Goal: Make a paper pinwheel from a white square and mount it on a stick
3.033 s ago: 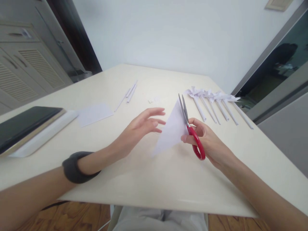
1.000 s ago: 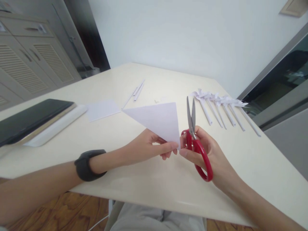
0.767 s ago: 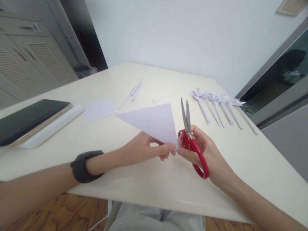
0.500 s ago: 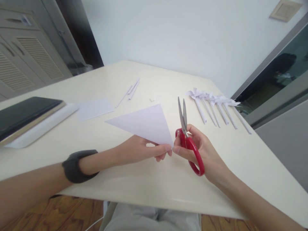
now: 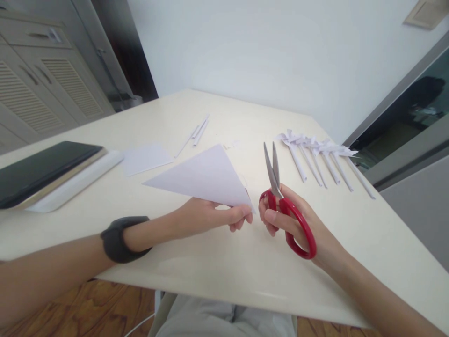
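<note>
A cream table [image 5: 217, 276] fills my view, with a white wall behind it. My left hand [image 5: 206, 217] pinches the near corner of a folded white paper triangle [image 5: 199, 180], holding it up over the table. My right hand [image 5: 298, 224] grips red scissors [image 5: 284, 206], blades nearly closed and pointing away, just beside the paper. A row of paper pinwheels [image 5: 321, 154] lies to the right.

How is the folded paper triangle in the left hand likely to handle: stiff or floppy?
The folded paper triangle probably stays fairly stiff: pinched at one corner by the left hand, it juts out without drooping. It looks very light, since fingertips alone carry it. It would likely crease easily if squeezed, being thin paper.
</note>
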{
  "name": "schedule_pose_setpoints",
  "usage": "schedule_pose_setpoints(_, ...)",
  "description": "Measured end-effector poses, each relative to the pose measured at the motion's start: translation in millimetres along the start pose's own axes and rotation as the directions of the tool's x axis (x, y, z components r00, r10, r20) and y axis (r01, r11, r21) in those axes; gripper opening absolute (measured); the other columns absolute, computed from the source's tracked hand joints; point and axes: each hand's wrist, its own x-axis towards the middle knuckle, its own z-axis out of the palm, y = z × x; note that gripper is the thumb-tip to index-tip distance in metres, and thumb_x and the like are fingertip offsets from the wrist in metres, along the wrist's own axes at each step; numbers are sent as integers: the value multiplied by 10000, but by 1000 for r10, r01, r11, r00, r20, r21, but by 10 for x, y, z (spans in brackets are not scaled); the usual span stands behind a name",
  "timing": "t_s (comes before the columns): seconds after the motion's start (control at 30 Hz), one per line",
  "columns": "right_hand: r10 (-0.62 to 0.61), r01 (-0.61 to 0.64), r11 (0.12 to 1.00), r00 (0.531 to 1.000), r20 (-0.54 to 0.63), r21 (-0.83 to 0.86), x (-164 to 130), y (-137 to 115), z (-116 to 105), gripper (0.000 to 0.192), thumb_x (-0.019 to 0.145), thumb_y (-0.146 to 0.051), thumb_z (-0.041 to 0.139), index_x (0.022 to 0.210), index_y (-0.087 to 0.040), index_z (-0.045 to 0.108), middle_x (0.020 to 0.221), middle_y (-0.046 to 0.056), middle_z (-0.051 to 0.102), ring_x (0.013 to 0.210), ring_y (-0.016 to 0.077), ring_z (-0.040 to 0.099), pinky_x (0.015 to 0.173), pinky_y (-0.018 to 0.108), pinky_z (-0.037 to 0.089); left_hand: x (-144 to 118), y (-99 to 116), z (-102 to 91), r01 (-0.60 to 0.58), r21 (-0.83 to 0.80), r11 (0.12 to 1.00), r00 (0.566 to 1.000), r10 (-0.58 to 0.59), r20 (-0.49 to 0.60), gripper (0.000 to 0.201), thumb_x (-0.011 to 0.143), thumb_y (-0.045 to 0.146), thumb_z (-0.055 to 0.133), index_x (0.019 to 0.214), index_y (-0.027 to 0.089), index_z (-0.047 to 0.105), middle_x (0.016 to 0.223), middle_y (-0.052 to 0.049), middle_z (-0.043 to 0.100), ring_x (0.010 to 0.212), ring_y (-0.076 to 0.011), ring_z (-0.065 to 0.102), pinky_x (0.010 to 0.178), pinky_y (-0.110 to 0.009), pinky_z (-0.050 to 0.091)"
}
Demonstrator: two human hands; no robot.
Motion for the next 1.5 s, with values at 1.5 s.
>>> schedule_pose_setpoints(1.5, 166, -126, 951, 978, 123, -283, -113, -58, 57, 258, 920, -465, 432, 804, -244, 366, 798, -36, 448, 683, 128, 431, 724, 316, 354, -20, 95, 32, 136, -98, 986, 959, -156, -237, 249, 876, 294, 511, 696, 168, 628, 463, 66, 471, 499, -77, 473, 581, -195, 449)
